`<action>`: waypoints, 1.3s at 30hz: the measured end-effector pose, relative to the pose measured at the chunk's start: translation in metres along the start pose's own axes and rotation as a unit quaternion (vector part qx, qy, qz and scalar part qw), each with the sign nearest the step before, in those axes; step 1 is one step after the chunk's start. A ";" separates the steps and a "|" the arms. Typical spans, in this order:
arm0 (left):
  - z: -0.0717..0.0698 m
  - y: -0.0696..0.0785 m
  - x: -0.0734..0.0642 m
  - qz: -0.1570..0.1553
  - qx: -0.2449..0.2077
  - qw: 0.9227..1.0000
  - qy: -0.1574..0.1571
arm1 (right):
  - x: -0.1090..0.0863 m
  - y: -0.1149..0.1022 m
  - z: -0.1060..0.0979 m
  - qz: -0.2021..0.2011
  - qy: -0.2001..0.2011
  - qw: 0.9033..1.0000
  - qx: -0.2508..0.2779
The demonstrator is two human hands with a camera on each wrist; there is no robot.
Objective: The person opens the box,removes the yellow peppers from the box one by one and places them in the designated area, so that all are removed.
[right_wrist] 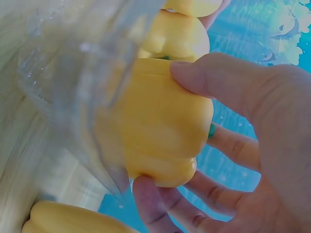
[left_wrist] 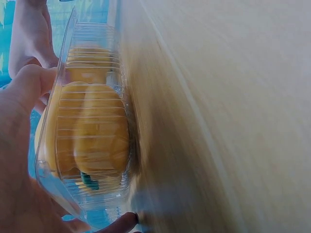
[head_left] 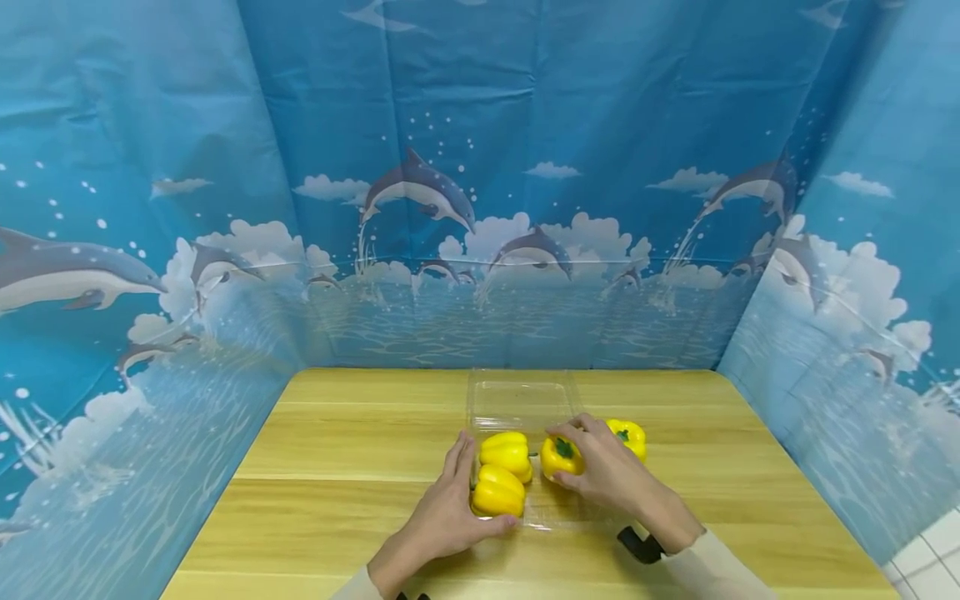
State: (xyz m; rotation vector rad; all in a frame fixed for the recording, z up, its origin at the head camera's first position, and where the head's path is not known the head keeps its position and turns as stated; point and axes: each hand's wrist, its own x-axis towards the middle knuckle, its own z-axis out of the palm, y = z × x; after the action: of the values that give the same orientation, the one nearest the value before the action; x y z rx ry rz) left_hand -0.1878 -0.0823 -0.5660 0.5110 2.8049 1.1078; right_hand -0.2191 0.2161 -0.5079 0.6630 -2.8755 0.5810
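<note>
Settle the held yellow pepper (head_left: 560, 462), stem up at the right side of the clear container (head_left: 536, 526) and pinched in the right hand (head_left: 609, 468), gently beside the two peppers (head_left: 502, 492) inside. Steady the left end with the left hand (head_left: 448, 510) curled around it, without squeezing the walls inward.

The person's left hand (head_left: 453, 510) and right hand (head_left: 606, 467) are bare, each with a thumb and slender fingers. Plain pale cream sleeves reach the wrists: the right sleeve (head_left: 718, 570) shows near five o'clock in the head view, the left sleeve (head_left: 357, 588) near seven. A smooth black curved piece (head_left: 640, 546) sits just beside the right cuff, on its nine-o'clock side.
</note>
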 end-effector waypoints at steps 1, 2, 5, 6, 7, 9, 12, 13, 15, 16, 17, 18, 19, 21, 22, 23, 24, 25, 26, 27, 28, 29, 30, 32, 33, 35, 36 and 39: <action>0.000 -0.001 0.000 -0.001 -0.001 1.000 0.000 | 0.000 0.000 0.000 0.000 0.001 1.000 0.000; 0.001 -0.001 0.000 -0.002 -0.001 1.000 0.000 | 0.000 -0.001 -0.001 -0.001 0.003 1.000 0.000; 0.001 -0.003 0.001 0.000 -0.003 1.000 0.002 | 0.000 -0.002 -0.002 -0.003 0.007 1.000 0.001; 0.002 -0.003 0.001 0.002 -0.003 1.000 0.002 | 0.000 -0.002 -0.002 -0.002 0.009 1.000 0.000; 0.002 -0.003 0.001 0.004 -0.003 1.000 0.003 | 0.000 -0.002 -0.003 -0.002 0.010 1.000 0.000; 0.001 -0.003 0.001 0.009 -0.001 1.000 0.004 | 0.000 -0.003 -0.004 0.001 0.013 1.000 -0.003; 0.000 -0.002 0.001 0.012 0.001 1.000 0.005 | 0.000 -0.004 -0.005 0.002 0.016 1.000 -0.004; 0.000 -0.002 0.001 0.012 0.002 1.000 0.005 | 0.000 -0.004 -0.006 0.002 0.016 1.000 -0.004; -0.001 -0.002 0.000 0.012 0.004 1.000 0.004 | 0.000 -0.005 -0.007 0.001 0.017 1.000 -0.005; -0.001 -0.002 0.000 0.011 0.006 1.000 0.004 | 0.000 -0.005 -0.008 0.001 0.017 1.000 -0.005; -0.001 -0.003 0.000 0.011 0.007 1.000 0.004 | 0.000 -0.006 -0.009 0.000 0.018 1.000 -0.005; -0.001 -0.003 0.000 0.011 0.009 1.000 0.003 | 0.000 -0.006 -0.010 0.000 0.019 1.000 -0.004; 0.000 -0.003 0.000 0.012 0.009 1.000 0.003 | -0.001 -0.007 -0.011 -0.001 0.020 1.000 -0.005; 0.000 -0.003 0.000 0.013 0.009 1.000 0.003 | -0.001 -0.008 -0.013 0.000 0.022 1.000 -0.004; 0.000 -0.003 0.000 0.014 0.008 1.000 0.003 | -0.002 -0.008 -0.014 0.000 0.024 1.000 -0.003; 0.000 -0.003 0.000 0.015 0.008 1.000 0.003 | -0.002 -0.009 -0.015 -0.001 0.025 1.000 -0.003; 0.000 -0.003 0.000 0.015 0.007 1.000 0.003 | -0.002 -0.009 -0.017 0.000 0.026 1.000 -0.002; 0.000 -0.003 0.000 0.015 0.006 1.000 0.004 | -0.003 -0.010 -0.018 -0.002 0.028 1.000 -0.001; -0.001 -0.003 0.001 0.016 0.006 1.000 0.004 | -0.002 -0.010 -0.020 -0.001 0.030 1.000 0.001; -0.001 -0.003 0.001 0.016 0.006 1.000 0.005 | -0.002 -0.011 -0.021 -0.003 0.032 0.999 0.001; -0.001 -0.003 0.001 0.016 0.008 1.000 0.006 | -0.003 -0.011 -0.022 -0.004 0.033 0.999 0.002; -0.001 -0.003 0.001 0.016 0.008 1.000 0.007 | -0.003 -0.011 -0.023 -0.003 0.033 0.999 0.002; -0.001 -0.003 0.001 0.015 0.007 1.000 0.007 | -0.003 -0.012 -0.025 -0.003 0.034 0.999 0.003; -0.001 -0.002 0.000 0.015 0.007 1.000 0.008 | -0.004 -0.012 -0.027 -0.002 0.034 0.999 0.004; -0.001 -0.002 0.000 0.014 0.007 1.000 0.008 | -0.004 -0.012 -0.028 -0.002 0.035 0.999 0.004; -0.001 -0.002 -0.001 0.013 0.004 1.000 0.007 | -0.006 -0.011 -0.029 -0.001 0.035 0.999 0.005; 0.000 -0.001 -0.001 0.013 0.004 1.000 0.007 | -0.007 -0.011 -0.030 -0.002 0.037 0.999 0.005; 0.000 0.000 -0.002 0.013 0.005 1.000 0.006 | -0.010 -0.010 -0.032 -0.002 0.041 0.999 0.006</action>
State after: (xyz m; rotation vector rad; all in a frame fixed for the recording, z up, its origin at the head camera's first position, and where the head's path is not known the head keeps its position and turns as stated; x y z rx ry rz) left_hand -0.1862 -0.0831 -0.5664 0.5450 2.8229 1.1062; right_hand -0.2042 0.2242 -0.4775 0.6315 -2.7970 0.6104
